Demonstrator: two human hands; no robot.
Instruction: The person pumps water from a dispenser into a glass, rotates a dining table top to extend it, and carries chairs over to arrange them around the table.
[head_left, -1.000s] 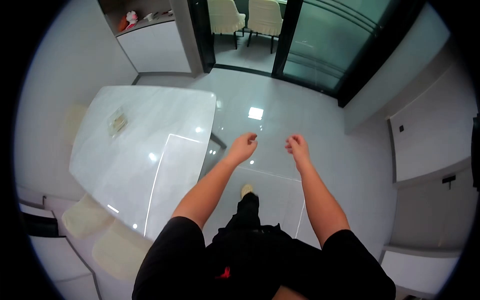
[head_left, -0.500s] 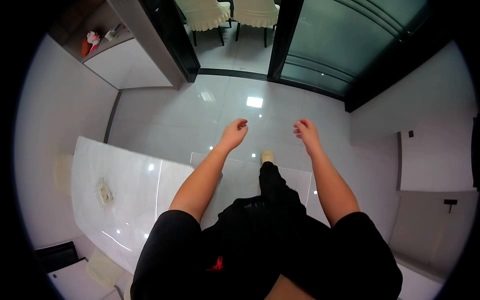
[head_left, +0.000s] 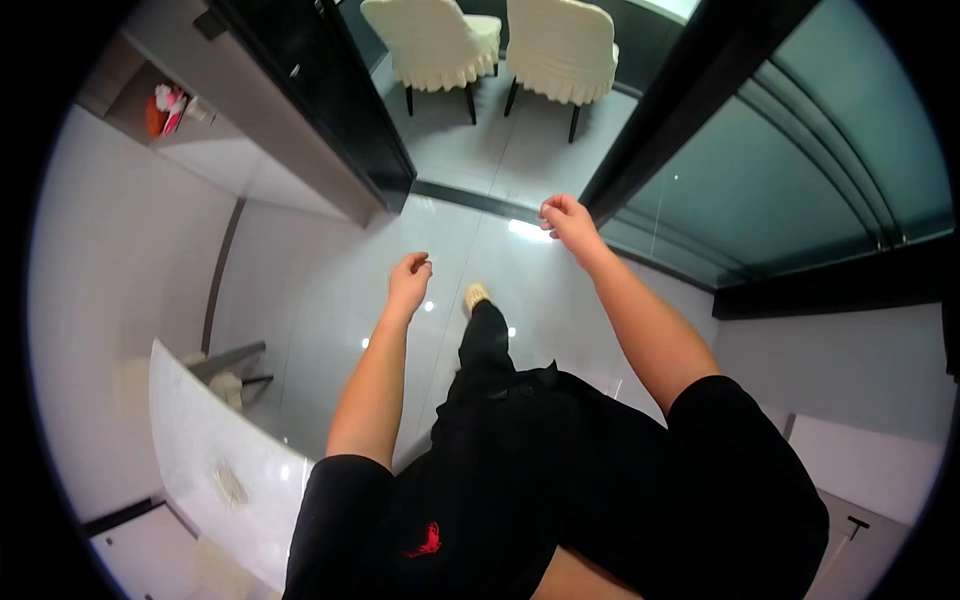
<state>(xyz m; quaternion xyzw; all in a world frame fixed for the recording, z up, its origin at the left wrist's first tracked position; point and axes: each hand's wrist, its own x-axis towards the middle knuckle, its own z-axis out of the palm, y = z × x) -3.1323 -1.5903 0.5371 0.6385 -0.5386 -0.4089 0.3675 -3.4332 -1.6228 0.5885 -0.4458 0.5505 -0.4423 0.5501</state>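
Note:
My left hand [head_left: 409, 284] hangs in the air over the shiny floor with its fingers loosely bent and a gap beside the thumb. It holds nothing and touches nothing. Farther forward, my right hand [head_left: 571, 227] is raised near the dark frame of the doorway, apart from it. Its fingers curl loosely and nothing shows in them. Below and between the hands, one foot in a cream clog [head_left: 478, 296] is on the tiled floor [head_left: 330, 270].
A marble-look table [head_left: 210, 430] stands at the left, with a small clear item [head_left: 229, 485] on it. Ahead is a doorway with a dark threshold [head_left: 480, 200], and two cream-covered chairs [head_left: 430, 40] beyond. A glass sliding door [head_left: 790, 170] is at the right, a cabinet shelf with a plush toy [head_left: 168, 105] at the left.
I have stepped forward, so the doorway and chairs appear nearer and the table has dropped back. My right hand has swung forward and up; my left hand sits lower and more to the left.

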